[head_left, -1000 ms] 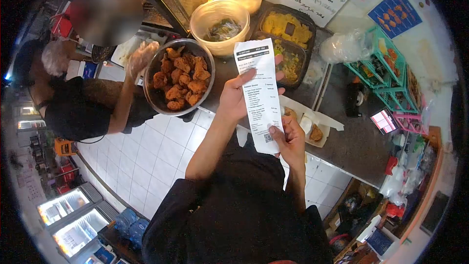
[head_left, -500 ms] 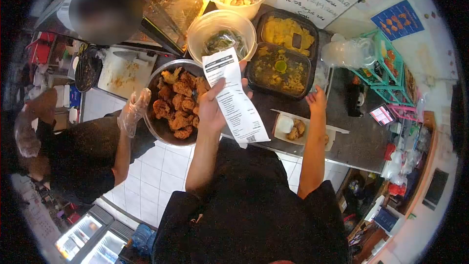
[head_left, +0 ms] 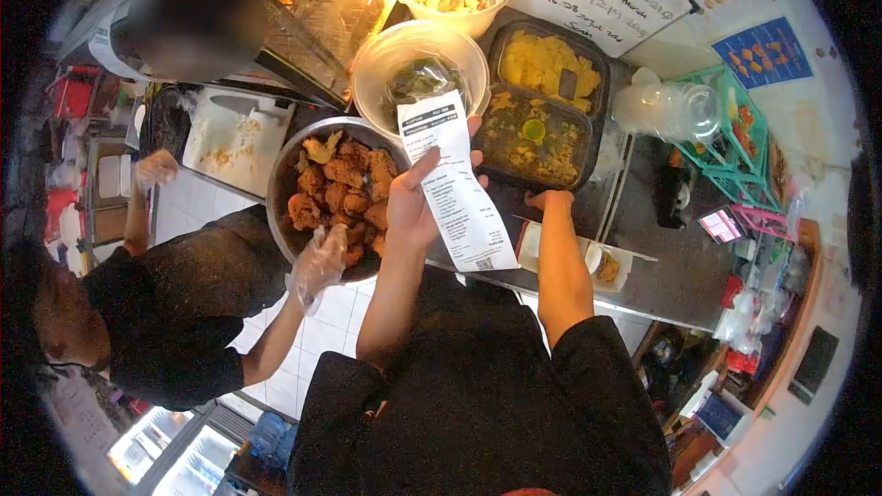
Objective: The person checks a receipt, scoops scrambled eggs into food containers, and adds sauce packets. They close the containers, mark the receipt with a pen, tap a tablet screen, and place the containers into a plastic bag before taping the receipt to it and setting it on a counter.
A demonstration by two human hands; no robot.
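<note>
My left hand (head_left: 415,197) is closed around a long printed receipt (head_left: 464,197), held upright over the counter edge. My right hand (head_left: 551,204) reaches to the near edge of a black two-part tray (head_left: 485,170); its fingers are bent down and partly hidden, so I cannot see whether it grips anything. Yellow food (head_left: 542,60) fills the tray's far part, and the near part holds yellow-brown remains with a small green round thing (head_left: 533,131). Behind my right forearm lies a paper food box (head_left: 634,268) with a brown fried piece (head_left: 607,266), partly covered by the arm.
A co-worker's gloved hand (head_left: 320,262) is in a steel bowl (head_left: 276,220) of fried chicken (head_left: 340,184). Past the receipt stand a clear tub (head_left: 372,83) with bagged greens and another tub (head_left: 503,5). A cutting board (head_left: 207,161) with a knife lies left, teal baskets (head_left: 721,161) right.
My right hand has moved left from beside the tray's corner to its near edge, its fingers now bent. The co-worker's gloved hand has gone into the chicken bowl. The receipt stays in my left hand.
</note>
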